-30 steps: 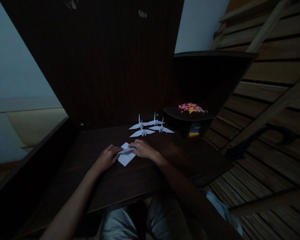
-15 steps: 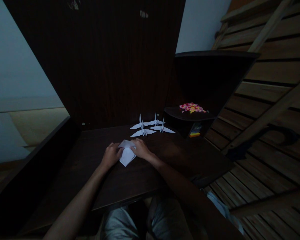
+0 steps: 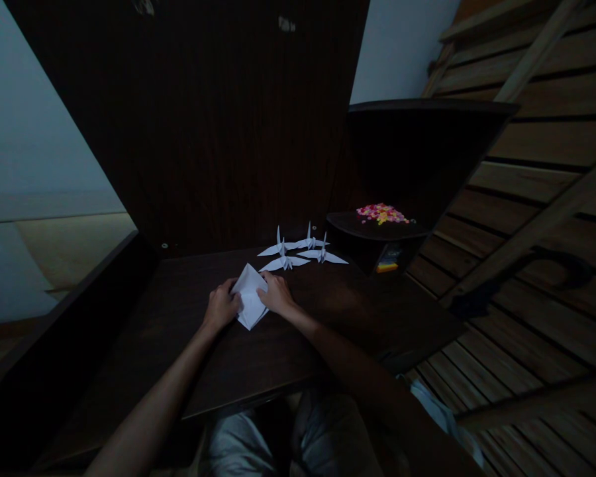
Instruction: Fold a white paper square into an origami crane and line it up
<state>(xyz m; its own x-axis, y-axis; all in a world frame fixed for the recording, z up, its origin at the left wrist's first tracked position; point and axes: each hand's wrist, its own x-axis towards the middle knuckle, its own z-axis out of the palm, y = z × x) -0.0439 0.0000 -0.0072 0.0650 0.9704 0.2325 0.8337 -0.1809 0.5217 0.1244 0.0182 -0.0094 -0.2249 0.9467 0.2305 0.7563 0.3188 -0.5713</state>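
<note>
A folded sheet of white origami paper (image 3: 249, 299) lies on the dark desk in a diamond shape, its top point raised toward the back. My left hand (image 3: 222, 303) grips its left edge, thumb on the paper. On the opposite edge, my right hand (image 3: 277, 291) is closed with the thumb pressing the paper's face. Layers show along the lower right edge. Just behind stand several white paper cranes (image 3: 286, 262) with wings spread and necks up, close to my right hand but apart from it.
The dark wooden desk (image 3: 144, 331) has a raised side panel on the left and a tall back panel. A corner shelf (image 3: 338, 222) at the right holds a pile of small pink, red and yellow pieces (image 3: 381, 213). Beneath it sits a small box with a yellow base (image 3: 387, 267).
The paper's top flap has opened upward, so its top point now reaches farther back. Both hands have shifted only slightly and keep hold of the edges.
</note>
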